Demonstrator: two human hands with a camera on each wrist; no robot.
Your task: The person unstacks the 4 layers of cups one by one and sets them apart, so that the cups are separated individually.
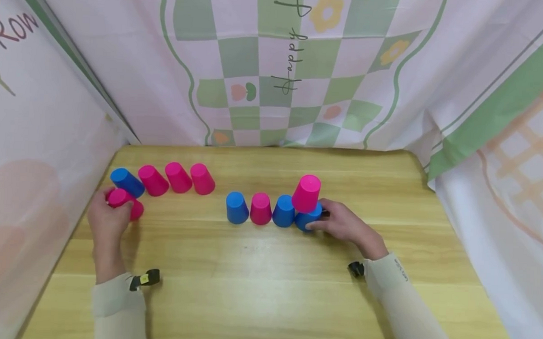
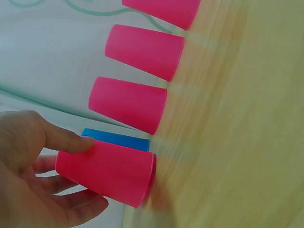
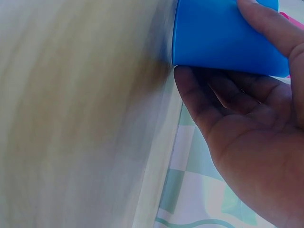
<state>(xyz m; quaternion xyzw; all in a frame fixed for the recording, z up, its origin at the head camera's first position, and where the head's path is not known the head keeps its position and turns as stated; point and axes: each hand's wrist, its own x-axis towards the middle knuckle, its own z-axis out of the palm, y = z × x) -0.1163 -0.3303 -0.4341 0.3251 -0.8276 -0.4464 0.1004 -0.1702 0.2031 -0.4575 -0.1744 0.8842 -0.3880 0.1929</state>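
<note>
At the table's left, my left hand point(image 1: 110, 214) grips an upside-down pink cup point(image 2: 107, 173), thumb on one side and fingers round the other. Just behind that cup stands a blue cup point(image 1: 127, 183), mostly hidden in the left wrist view. My right hand point(image 1: 343, 221) holds the blue cup point(image 3: 228, 38) at the right end of the middle row between thumb and fingers. A pink cup point(image 1: 306, 193) sits higher, over that end of the row; whether it rests on one cup or two I cannot tell. Beside it stands another blue cup point(image 1: 283, 211).
Further left in the middle row are a pink cup point(image 1: 261, 209) and a blue cup point(image 1: 237, 208). Three pink cups point(image 1: 178, 177) continue the back left row. Patterned curtains point(image 1: 279, 65) enclose the wooden table point(image 1: 258, 284) at the back and sides.
</note>
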